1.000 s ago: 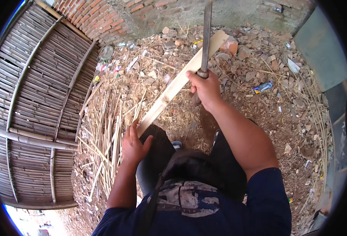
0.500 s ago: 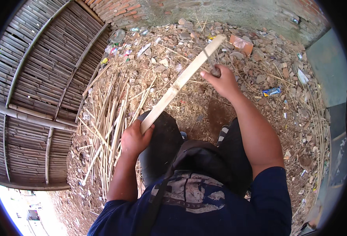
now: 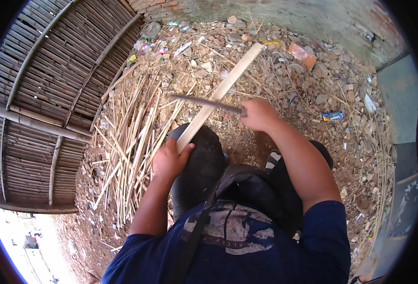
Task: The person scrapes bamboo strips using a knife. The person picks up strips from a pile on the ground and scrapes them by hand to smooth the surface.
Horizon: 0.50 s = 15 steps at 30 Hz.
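Observation:
My left hand [image 3: 170,161] is closed round the near end of a pale, flat bamboo strip [image 3: 233,78], beside my left knee. The strip slants up and away to the right. In my right hand [image 3: 259,115] is the handle of a long knife [image 3: 190,99]. Its dark, narrow blade points left and crosses the strip near the middle, on the upper side. Whether the edge touches or bites into the strip, I cannot tell. Most of the handle is hidden inside my fist.
Left of my knee lies a heap of thin split bamboo sticks [image 3: 130,156]. A bamboo slat wall [image 3: 43,94] stands on the left, a brick and plaster wall [image 3: 275,19] at the far side. Rubble, an orange tile piece [image 3: 302,57] and a blue wrapper [image 3: 332,116] litter the ground.
My right hand has come nearer and slightly left, and the knife blade now lies across the strip. Before, the blade was hard to make out. My left hand keeps its hold.

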### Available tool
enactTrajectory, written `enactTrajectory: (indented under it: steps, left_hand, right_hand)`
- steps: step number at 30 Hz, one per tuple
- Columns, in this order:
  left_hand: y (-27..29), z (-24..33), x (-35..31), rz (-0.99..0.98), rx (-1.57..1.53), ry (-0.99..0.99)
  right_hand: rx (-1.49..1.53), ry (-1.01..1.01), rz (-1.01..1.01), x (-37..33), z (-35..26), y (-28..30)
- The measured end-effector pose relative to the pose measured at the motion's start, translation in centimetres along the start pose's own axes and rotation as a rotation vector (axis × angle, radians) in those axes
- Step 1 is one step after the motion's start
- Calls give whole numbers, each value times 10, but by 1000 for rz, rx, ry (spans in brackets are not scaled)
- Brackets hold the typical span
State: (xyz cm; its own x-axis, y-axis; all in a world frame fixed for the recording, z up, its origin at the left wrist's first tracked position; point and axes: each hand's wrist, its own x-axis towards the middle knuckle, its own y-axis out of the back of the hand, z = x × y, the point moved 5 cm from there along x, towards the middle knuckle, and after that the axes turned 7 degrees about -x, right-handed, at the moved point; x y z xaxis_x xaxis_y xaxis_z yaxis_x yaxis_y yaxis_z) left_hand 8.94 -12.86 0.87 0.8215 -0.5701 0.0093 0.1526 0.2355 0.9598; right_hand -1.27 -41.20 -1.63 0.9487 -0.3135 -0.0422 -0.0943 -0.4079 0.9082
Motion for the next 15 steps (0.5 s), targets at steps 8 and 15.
enactTrajectory:
  steps: [8, 15]
  left_hand:
    - [6, 5, -1, -65, 17, 16]
    - [5, 2, 3, -119, 16, 24]
  right_hand:
    - [-111, 55, 21, -8, -25, 1]
    - [-81, -93, -25, 5, 9, 3]
